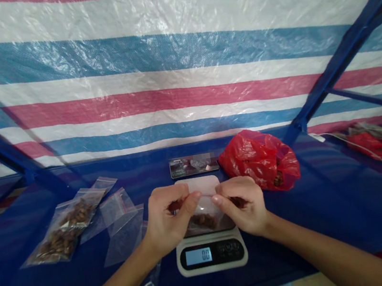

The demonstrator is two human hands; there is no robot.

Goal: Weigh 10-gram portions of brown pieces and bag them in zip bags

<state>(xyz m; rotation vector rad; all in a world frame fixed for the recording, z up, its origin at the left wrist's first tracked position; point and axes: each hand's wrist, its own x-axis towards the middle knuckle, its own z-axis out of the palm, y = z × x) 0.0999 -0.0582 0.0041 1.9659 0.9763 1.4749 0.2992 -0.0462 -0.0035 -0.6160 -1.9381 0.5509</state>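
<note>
Between my hands hangs a clear zip bag [205, 215] with some brown, nut-like pieces at its bottom. My left hand [173, 216] pinches the bag's top edge on one side, thumb against finger. On the other side my right hand [241, 202] pinches the same edge. The bag is over a white digital scale [214, 266], whose lit display [198, 256] reads 0.0. Part of the weighing plate is hidden behind the bag and my hands.
Filled zip bags [62, 231] lie at left, beside several flat clear bags [122, 221]. A phone [193, 165] stands behind the scale. A red plastic bag [257, 159] with brown pieces is at right. Blue posts [335, 57] flank the shelf; a white cable [377, 152] runs at far right.
</note>
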